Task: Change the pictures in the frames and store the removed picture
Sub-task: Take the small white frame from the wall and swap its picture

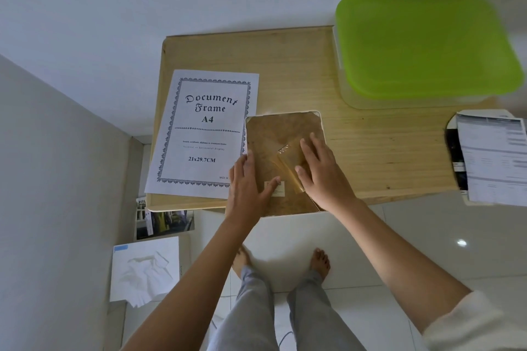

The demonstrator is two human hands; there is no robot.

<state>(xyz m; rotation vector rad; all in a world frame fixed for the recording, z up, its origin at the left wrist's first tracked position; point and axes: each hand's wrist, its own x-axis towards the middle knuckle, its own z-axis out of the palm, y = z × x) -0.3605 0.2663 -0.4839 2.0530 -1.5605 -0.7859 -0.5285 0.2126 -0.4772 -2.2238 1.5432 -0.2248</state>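
Both hands lie flat with straight fingers, gripping nothing. The left hand (246, 179) presses the left part of the face-down frame (273, 128); the right hand (319, 171) rests on its stand flap (288, 158). The frame overhangs the near edge of the table (370, 151). Just left of the frame lies the "Document Frame A4" sheet (202, 134). Beyond the frame to the right sits a green-lidded box (422, 43), and well right of the frame lie papers (493, 157).

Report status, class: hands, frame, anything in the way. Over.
Left hand and right hand both open, flat on frame back. Frame face down, overhanging table's near edge. A4 sheet alongside left; green-lidded box well clear.
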